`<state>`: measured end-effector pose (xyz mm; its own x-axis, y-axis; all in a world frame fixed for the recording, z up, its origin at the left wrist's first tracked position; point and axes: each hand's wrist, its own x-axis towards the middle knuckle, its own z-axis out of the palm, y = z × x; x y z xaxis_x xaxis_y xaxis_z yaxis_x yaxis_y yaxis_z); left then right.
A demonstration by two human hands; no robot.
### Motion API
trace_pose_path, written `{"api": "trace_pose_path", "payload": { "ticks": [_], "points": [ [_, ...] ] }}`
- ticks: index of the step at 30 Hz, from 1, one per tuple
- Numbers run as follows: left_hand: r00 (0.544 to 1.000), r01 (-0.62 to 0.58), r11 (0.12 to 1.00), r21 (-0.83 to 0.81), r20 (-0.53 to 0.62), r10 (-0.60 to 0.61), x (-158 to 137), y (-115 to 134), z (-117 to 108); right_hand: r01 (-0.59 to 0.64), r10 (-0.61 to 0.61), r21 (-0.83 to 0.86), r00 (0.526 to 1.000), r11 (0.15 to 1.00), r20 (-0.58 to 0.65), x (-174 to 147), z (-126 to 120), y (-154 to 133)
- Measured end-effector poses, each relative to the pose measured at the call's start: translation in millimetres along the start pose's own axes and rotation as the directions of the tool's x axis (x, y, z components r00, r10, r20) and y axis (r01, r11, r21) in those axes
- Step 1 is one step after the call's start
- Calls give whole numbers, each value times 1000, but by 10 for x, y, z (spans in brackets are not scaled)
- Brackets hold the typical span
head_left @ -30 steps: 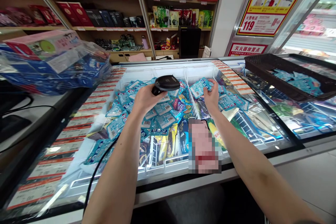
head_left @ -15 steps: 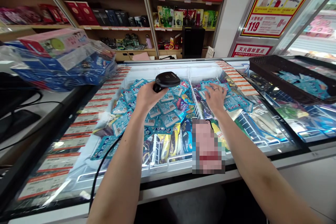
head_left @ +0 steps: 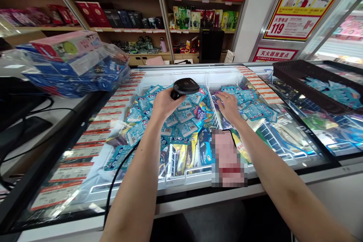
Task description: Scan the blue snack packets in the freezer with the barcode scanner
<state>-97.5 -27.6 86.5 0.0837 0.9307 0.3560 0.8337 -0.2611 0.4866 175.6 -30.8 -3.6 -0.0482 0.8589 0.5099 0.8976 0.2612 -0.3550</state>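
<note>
My left hand (head_left: pixel 163 105) is wrapped round the handle of a black barcode scanner (head_left: pixel 185 86), held above a heap of blue packets (head_left: pixel 181 115) with barcodes on several of them. The scanner's cable (head_left: pixel 120 170) runs down beside my left forearm. My right hand (head_left: pixel 228 106) is empty, its fingers spread, just left of a smaller group of blue packets (head_left: pixel 252 106). Whether its fingertips touch the surface beneath, I cannot tell. A phone (head_left: pixel 229 159), mostly blurred out, lies at the front edge between my forearms.
Under the glass of the chest freezer (head_left: pixel 198 181) are wire baskets of ice creams. A dark basket (head_left: pixel 312 87) with blue packets stands right. Plastic-wrapped boxes (head_left: pixel 76 68) are stacked left, and price labels (head_left: pixel 76 149) line the glass. Stocked shelves (head_left: pixel 127 30) stand behind.
My right hand has drawn left, off the smaller group of blue packets. My left hand keeps the scanner over the heap. The whole view has shifted slightly.
</note>
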Motion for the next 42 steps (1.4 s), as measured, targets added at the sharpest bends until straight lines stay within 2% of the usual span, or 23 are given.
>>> {"api": "trace_pose_path", "payload": {
  "ticks": [2,4,9,13,18,21,24,28,31,34,37,40,42],
  "points": [
    [1000,-1,1000,0,4,1,1,-8,-2,104,-118,114,985,988,123,68,72,-100],
    [1000,4,1000,-9,3,-4,0,-16,-3,155,-190,167,957,974,220,144,145,-184],
    [1000,-9,1000,-18,-20,9,0,-35,3,203,-239,133,896,970,375,314,269,-289],
    [1000,-3,1000,-26,-5,3,-2,-28,-1,255,-279,113,878,960,388,328,272,-311],
    [1000,7,1000,-22,2,-7,-4,-6,-5,232,-229,27,922,972,311,214,115,-309],
    [1000,10,1000,-21,5,-10,-4,-3,-1,171,-156,-41,957,984,244,165,28,-276],
    [1000,-2,1000,-14,8,2,-6,-7,3,53,-38,-96,987,994,155,152,25,-241],
    [1000,-20,1000,-2,7,20,-10,-13,7,-70,77,-106,995,992,67,184,116,-257],
    [1000,-18,1000,9,12,18,-8,-20,17,-89,99,-112,991,990,89,248,171,-277],
    [1000,-10,1000,13,19,10,-1,-28,31,-159,163,-34,969,987,187,332,168,-224],
    [1000,-21,1000,11,23,20,8,-29,40,-320,295,67,924,945,244,377,104,-95],
    [999,-23,1000,13,35,22,11,-15,42,-464,422,231,882,855,211,331,11,41],
    [999,-27,1000,12,45,26,8,1,44,-516,468,423,856,745,219,258,-41,103]
  ]
}}
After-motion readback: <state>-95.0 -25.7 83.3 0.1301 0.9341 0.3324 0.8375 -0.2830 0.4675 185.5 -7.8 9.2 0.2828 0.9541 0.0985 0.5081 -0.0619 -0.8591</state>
